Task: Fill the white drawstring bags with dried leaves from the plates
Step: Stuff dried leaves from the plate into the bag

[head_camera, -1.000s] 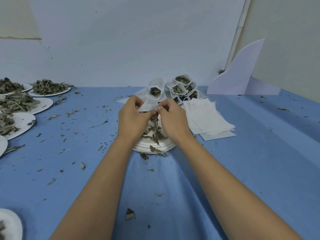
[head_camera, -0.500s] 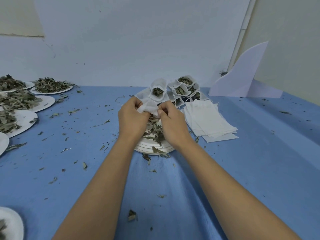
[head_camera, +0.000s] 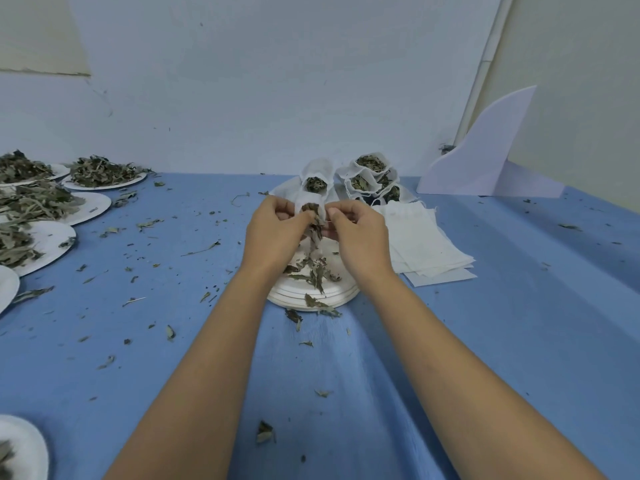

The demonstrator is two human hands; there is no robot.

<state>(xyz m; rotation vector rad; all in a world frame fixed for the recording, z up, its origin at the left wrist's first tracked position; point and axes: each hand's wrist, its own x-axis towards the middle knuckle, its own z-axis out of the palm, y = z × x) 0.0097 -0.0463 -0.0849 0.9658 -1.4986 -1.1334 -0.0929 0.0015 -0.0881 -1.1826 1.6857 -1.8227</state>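
While both hands work above the stack of white plates [head_camera: 284, 295] at mid-table, the white drawstring bag [head_camera: 309, 205] is held between them, with a tuft of dried leaves [head_camera: 316, 233] trailing from its mouth down toward the plates.

Left hand [head_camera: 275, 233]: fingers curled, pinching the bag's left edge together with the leaves. Right hand [head_camera: 360, 237]: fingers curled, pinching the right edge; whether it also has the drawstring, cannot tell.

Judgement: the step in hand is stuffing this bag. To do it well:
- Hold the mouth stretched wide between the two pinches.
- Feed small bunches lengthwise.
- Work directly over the plates so droppings land there, not on the littered blue cloth [head_camera: 485, 323].
- Do not force the leaves, which look brittle and would likely crumble.

Filled bags [head_camera: 367, 174] stand just beyond the hands. Empty bags [head_camera: 429, 247] lie stacked to the right. Heaped plates [head_camera: 100, 204] sit at far left.
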